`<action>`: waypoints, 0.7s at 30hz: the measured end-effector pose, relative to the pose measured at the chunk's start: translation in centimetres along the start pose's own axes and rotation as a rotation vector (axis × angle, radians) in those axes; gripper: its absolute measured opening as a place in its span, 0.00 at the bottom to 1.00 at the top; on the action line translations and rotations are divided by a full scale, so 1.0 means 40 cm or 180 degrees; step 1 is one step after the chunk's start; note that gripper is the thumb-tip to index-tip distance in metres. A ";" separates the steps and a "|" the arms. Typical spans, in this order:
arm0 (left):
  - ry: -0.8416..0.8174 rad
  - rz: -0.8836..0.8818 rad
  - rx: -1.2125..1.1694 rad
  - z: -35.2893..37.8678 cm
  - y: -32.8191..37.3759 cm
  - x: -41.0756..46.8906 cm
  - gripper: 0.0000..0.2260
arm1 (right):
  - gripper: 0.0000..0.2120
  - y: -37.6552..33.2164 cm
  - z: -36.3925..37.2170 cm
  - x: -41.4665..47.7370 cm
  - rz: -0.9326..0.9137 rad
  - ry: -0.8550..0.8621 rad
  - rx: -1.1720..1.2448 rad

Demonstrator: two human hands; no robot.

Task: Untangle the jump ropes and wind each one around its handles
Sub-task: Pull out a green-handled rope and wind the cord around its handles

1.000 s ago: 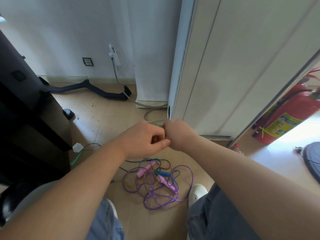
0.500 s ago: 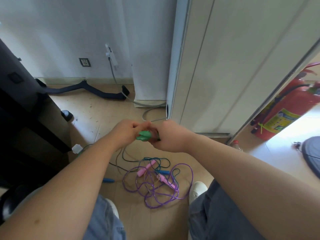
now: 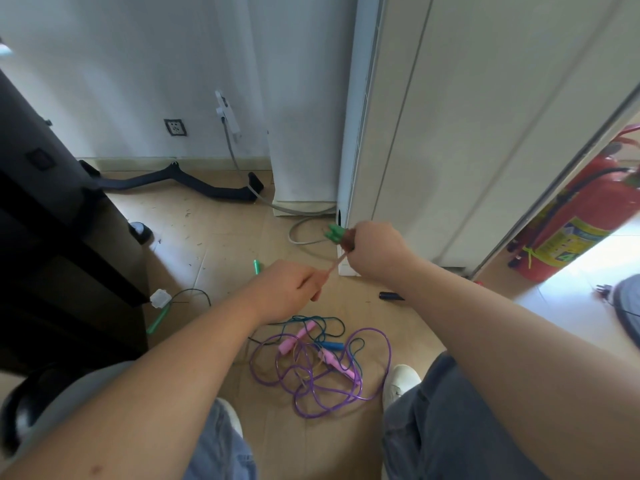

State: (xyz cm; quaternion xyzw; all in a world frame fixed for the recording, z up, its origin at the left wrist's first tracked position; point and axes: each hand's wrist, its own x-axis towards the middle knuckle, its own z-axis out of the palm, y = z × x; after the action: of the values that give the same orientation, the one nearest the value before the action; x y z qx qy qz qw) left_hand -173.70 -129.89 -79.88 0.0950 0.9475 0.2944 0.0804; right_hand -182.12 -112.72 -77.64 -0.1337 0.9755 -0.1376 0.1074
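Observation:
My right hand grips a pair of green handles with brownish rope wound round them, held up near the white cabinet. A short taut length of that rope runs down-left to my left hand, which pinches it. On the floor between my feet lies a tangle: a purple rope with pink handles, and a blue-handled rope with dark teal cord. A loose green handle lies on the floor beyond my left hand, another green handle by the dark furniture.
Dark furniture stands at the left. A white cabinet rises ahead on the right, a red fire extinguisher beyond it. A grey cable and a black curved bar lie near the wall. A small black object lies by my right forearm.
My hands were pressed together around the green handles; now they have moved apart, the right hand up and right with the handles, the left pulling a stretch of rope taut.

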 end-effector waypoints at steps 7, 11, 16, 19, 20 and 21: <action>0.0521 0.0490 -0.0472 -0.019 0.013 0.009 0.17 | 0.09 -0.035 0.046 -0.040 -0.1418 -0.0694 -0.1206; 0.0811 0.0061 -0.0555 -0.062 -0.011 0.014 0.18 | 0.06 -0.060 0.028 -0.064 -0.1919 -0.0598 -0.1043; 0.0611 -0.0603 -0.1250 -0.058 -0.063 0.023 0.21 | 0.06 -0.084 -0.003 -0.080 -0.1698 -0.0354 0.0008; 0.0630 -0.0895 -0.1042 -0.046 -0.065 0.030 0.19 | 0.04 -0.085 -0.008 -0.068 -0.1280 -0.0092 0.0955; 0.0608 -0.0821 -0.0826 -0.041 -0.056 0.028 0.21 | 0.04 -0.081 -0.008 -0.062 -0.1092 -0.0085 0.1167; 0.0607 -0.0684 -0.0667 -0.035 -0.046 0.025 0.21 | 0.04 -0.076 -0.006 -0.057 -0.0892 -0.0076 0.1296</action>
State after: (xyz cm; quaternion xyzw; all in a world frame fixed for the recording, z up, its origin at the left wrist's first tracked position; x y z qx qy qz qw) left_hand -175.19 -131.92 -79.90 -0.0442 0.9197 0.3890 0.0305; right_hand -179.33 -114.83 -76.09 -0.2449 0.8983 -0.3433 0.1235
